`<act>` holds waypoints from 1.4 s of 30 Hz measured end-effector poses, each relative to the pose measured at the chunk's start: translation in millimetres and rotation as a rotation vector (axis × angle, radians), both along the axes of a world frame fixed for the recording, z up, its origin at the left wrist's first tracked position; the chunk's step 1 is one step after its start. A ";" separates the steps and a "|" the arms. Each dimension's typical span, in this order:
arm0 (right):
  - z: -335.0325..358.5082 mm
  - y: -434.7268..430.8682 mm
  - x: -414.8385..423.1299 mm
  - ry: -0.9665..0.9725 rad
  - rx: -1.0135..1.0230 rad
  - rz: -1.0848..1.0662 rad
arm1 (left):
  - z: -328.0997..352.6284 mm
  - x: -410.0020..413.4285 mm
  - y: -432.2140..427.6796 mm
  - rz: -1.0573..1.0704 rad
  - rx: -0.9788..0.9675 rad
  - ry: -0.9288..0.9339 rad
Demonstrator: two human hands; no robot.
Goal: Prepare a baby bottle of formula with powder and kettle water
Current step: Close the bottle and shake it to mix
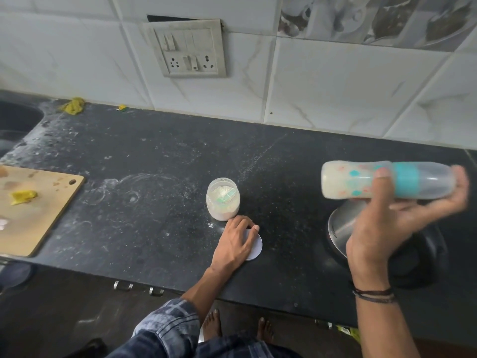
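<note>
My right hand (pixel 397 220) grips a baby bottle (pixel 361 180) held sideways in the air, blurred by motion, its teal collar and clear cap pointing right; pale milky liquid fills its base end. Below it stands a steel kettle (pixel 343 231) on the black counter (pixel 154 177). An open clear jar of white formula powder (pixel 223 200) with a green scoop inside stands mid-counter. My left hand (pixel 236 241) lies flat, fingers spread, on the jar's white round lid (pixel 255 248), which rests on the counter in front of the jar.
A wooden cutting board (pixel 38 215) with yellow scraps lies at the left edge. A sink (pixel 15 122) sits far left, a yellow cloth (pixel 73 105) by the wall. A switch and socket panel (pixel 189 49) hangs on the tiled wall. Powder dusts the counter.
</note>
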State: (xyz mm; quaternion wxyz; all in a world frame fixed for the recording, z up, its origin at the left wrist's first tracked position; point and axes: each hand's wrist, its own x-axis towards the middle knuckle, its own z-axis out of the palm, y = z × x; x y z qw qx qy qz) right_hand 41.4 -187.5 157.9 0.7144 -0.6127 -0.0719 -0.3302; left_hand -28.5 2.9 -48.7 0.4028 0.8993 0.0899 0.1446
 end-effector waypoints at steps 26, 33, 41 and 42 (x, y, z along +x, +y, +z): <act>-23.2 8.1 -5.9 0.198 -0.299 0.304 | -1.0 -0.9 -0.4 0.006 -0.007 0.004; -20.7 1.4 -9.8 0.135 -0.265 0.197 | 2.2 -0.9 -0.7 0.008 0.016 -0.011; -19.0 1.4 -17.4 0.012 -0.091 0.055 | 5.2 -0.9 -1.0 0.010 0.016 -0.001; -19.4 3.9 -17.3 0.030 -0.138 0.106 | 5.4 -1.4 -1.1 0.009 0.019 -0.005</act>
